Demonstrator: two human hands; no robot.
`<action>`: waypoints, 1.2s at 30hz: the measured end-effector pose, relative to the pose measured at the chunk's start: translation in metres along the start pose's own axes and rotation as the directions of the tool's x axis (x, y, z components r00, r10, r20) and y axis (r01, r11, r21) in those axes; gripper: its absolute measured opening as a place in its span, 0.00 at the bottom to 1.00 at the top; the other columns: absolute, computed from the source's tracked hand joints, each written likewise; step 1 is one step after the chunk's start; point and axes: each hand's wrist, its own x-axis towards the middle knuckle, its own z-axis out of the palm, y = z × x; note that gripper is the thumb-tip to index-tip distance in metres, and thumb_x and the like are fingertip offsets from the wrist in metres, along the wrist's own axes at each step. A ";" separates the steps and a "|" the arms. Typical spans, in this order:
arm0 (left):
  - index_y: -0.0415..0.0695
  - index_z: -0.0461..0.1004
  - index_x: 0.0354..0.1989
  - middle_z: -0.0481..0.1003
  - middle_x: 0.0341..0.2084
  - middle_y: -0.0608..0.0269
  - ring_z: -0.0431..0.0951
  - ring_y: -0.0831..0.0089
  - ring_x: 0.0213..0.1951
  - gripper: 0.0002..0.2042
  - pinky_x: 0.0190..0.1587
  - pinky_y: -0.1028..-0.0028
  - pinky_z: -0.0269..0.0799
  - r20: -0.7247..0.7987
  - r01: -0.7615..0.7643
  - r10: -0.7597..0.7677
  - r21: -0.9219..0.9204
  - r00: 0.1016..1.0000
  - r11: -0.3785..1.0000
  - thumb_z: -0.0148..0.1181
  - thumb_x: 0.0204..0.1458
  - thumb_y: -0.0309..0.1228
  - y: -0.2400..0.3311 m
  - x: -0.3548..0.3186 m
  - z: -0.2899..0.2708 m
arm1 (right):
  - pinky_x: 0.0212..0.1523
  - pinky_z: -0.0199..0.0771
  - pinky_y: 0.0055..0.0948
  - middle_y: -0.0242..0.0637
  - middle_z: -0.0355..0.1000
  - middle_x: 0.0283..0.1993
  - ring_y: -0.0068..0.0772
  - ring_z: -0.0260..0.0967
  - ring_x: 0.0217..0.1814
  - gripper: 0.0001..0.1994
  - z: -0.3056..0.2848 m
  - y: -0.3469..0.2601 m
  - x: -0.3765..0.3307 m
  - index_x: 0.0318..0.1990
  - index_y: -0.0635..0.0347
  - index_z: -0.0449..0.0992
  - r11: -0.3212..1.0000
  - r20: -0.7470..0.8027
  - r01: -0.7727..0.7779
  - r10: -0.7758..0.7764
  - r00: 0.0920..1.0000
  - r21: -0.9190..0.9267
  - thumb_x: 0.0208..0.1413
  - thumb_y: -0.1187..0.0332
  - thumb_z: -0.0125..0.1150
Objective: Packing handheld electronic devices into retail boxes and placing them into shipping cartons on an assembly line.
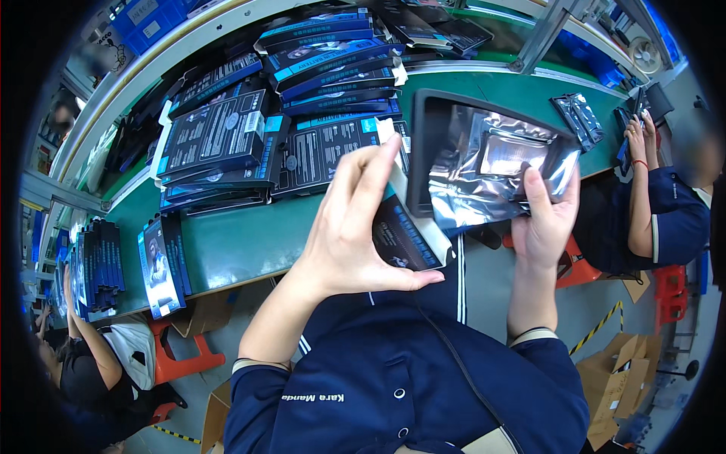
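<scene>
In front of my chest, my left hand curves round a dark blue printed carton, thumb below and fingers above. The carton's white flap edge faces right, its end standing open. My right hand grips a shiny silver bag with a flat rectangular item showing through it, thumb pressed on top. That bag lies against a black tray with a raised rim, and the two are held together. The tray's left edge is close beside the carton; whether they touch I cannot tell.
Stacks of dark blue cartons fill the green table at left and centre. More cartons stand upright at the left edge. Another silver bag lies at right. Co-workers sit on both sides, near red stools.
</scene>
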 end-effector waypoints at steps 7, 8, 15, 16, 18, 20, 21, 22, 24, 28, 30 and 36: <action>0.31 0.52 0.69 0.68 0.54 0.42 0.71 0.50 0.54 0.62 0.55 0.61 0.66 0.126 0.092 -0.121 0.215 0.985 0.972 0.80 0.21 0.46 -0.002 -0.007 -0.016 | 0.51 0.70 0.20 0.38 0.69 0.56 0.23 0.70 0.51 0.36 0.012 -0.048 0.035 0.65 0.68 0.61 0.913 0.373 0.028 0.138 0.917 -0.406 0.46 0.81 0.68; 0.31 0.52 0.69 0.68 0.55 0.43 0.72 0.51 0.54 0.63 0.54 0.61 0.66 0.133 0.069 -0.113 0.294 0.985 0.953 0.79 0.20 0.46 0.000 -0.008 -0.017 | 0.51 0.69 0.20 0.36 0.69 0.55 0.21 0.69 0.51 0.36 0.015 -0.041 0.041 0.65 0.66 0.61 0.918 0.419 0.040 0.140 0.897 -0.394 0.46 0.80 0.69; 0.30 0.53 0.68 0.72 0.48 0.45 0.75 0.53 0.45 0.61 0.45 0.62 0.67 -0.166 0.163 -0.110 0.352 0.980 0.921 0.79 0.19 0.41 -0.008 -0.022 -0.004 | 0.41 0.75 0.25 0.41 0.73 0.44 0.26 0.75 0.41 0.30 0.087 0.021 0.011 0.63 0.67 0.60 0.647 0.714 0.505 0.087 0.695 -0.570 0.54 0.76 0.65; 0.28 0.51 0.68 0.72 0.46 0.45 0.75 0.52 0.45 0.62 0.45 0.61 0.68 -0.186 0.196 -0.132 0.384 0.974 0.902 0.79 0.20 0.43 -0.009 -0.024 -0.005 | 0.40 0.75 0.26 0.42 0.74 0.42 0.27 0.75 0.39 0.27 0.093 0.027 0.002 0.63 0.68 0.61 0.627 0.719 0.544 0.039 0.693 -0.558 0.56 0.76 0.62; 0.27 0.49 0.68 0.71 0.48 0.43 0.75 0.51 0.45 0.63 0.47 0.60 0.69 -0.287 0.212 -0.122 0.306 0.950 0.928 0.80 0.22 0.45 -0.011 -0.033 0.001 | 0.33 0.76 0.34 0.48 0.75 0.37 0.46 0.75 0.32 0.20 0.097 0.010 0.000 0.54 0.65 0.70 0.839 0.593 0.137 0.247 0.767 -0.527 0.54 0.73 0.65; 0.28 0.50 0.67 0.68 0.52 0.41 0.74 0.50 0.46 0.62 0.49 0.58 0.70 -0.366 0.289 -0.204 0.194 0.908 0.937 0.81 0.24 0.48 -0.010 -0.043 0.003 | 0.30 0.74 0.30 0.43 0.75 0.34 0.40 0.73 0.28 0.14 0.090 0.016 0.003 0.45 0.64 0.76 0.791 0.678 0.472 -0.100 0.728 -0.390 0.50 0.74 0.69; 0.29 0.51 0.66 0.68 0.51 0.41 0.74 0.50 0.46 0.61 0.48 0.58 0.71 -0.407 0.256 -0.144 0.233 0.902 0.938 0.81 0.23 0.48 -0.010 -0.044 0.002 | 0.39 0.73 0.34 0.44 0.75 0.38 0.41 0.73 0.36 0.15 0.089 0.016 0.004 0.42 0.65 0.76 0.736 0.760 0.587 -0.156 0.631 -0.336 0.47 0.73 0.71; 0.30 0.52 0.66 0.68 0.51 0.42 0.74 0.50 0.46 0.61 0.48 0.59 0.71 -0.439 0.217 -0.081 0.268 0.895 0.939 0.82 0.23 0.48 -0.010 -0.045 0.002 | 0.48 0.73 0.38 0.44 0.75 0.42 0.43 0.74 0.44 0.15 0.088 0.014 0.005 0.40 0.65 0.77 0.668 0.827 0.691 -0.201 0.526 -0.276 0.44 0.73 0.72; 0.36 0.54 0.63 0.66 0.49 0.47 0.73 0.54 0.46 0.57 0.47 0.61 0.72 -0.535 0.241 -0.163 0.079 0.829 0.967 0.82 0.25 0.50 -0.019 -0.050 0.011 | 0.61 0.63 0.42 0.51 0.69 0.56 0.48 0.66 0.61 0.13 0.093 0.014 -0.001 0.41 0.65 0.80 0.651 0.856 0.690 -0.119 0.503 -0.315 0.51 0.67 0.65; 0.42 0.55 0.57 0.64 0.52 0.48 0.72 0.58 0.48 0.49 0.48 0.64 0.71 -0.604 0.189 -0.146 0.007 0.783 0.982 0.84 0.28 0.43 -0.019 -0.055 0.011 | 0.63 0.62 0.32 0.45 0.57 0.70 0.32 0.60 0.67 0.22 0.105 0.020 -0.018 0.62 0.67 0.66 0.888 0.629 -0.454 0.311 0.712 0.074 0.60 0.75 0.54; 0.43 0.56 0.55 0.63 0.52 0.49 0.72 0.60 0.49 0.46 0.49 0.66 0.71 -0.655 0.149 -0.095 0.028 0.750 0.988 0.85 0.29 0.38 -0.017 -0.054 0.012 | 0.61 0.64 0.27 0.45 0.61 0.66 0.26 0.62 0.64 0.21 0.123 0.020 -0.029 0.64 0.69 0.61 0.820 0.531 -0.546 0.390 0.753 0.172 0.64 0.76 0.48; 0.44 0.55 0.51 0.71 0.48 0.46 0.74 0.72 0.47 0.20 0.52 0.72 0.71 -0.518 0.041 -0.553 -0.704 0.652 0.709 0.59 0.57 0.20 0.016 -0.039 -0.016 | 0.55 0.72 0.32 0.50 0.68 0.55 0.36 0.70 0.55 0.13 0.123 0.075 -0.042 0.52 0.66 0.65 0.923 0.471 0.379 -0.366 0.803 0.070 0.62 0.74 0.56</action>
